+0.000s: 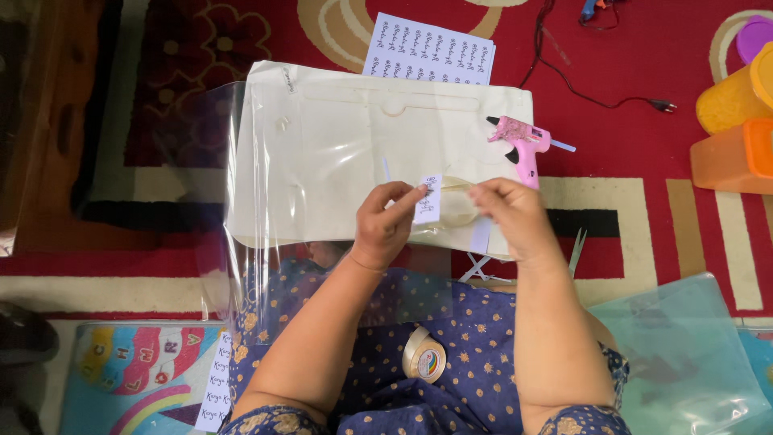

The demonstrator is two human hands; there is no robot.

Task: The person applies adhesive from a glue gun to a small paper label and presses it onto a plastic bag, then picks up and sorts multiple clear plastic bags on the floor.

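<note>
Cream rectangular work board on a red patterned carpet, both hands at its near edge.

Pink glue gun lies on the board's right side; white printed sticker sheet beyond its far edge; ribbon roll on the lap, nearer than the board. Left hand pinches a small white paper label upright between thumb and forefinger. Right hand, fingers together, grips a pale ribbon loop just beside the label.

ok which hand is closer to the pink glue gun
Right. The right hand sits just below the pink plastic glue gun, almost touching its handle. The left hand is farther off, down and to its left.
</note>
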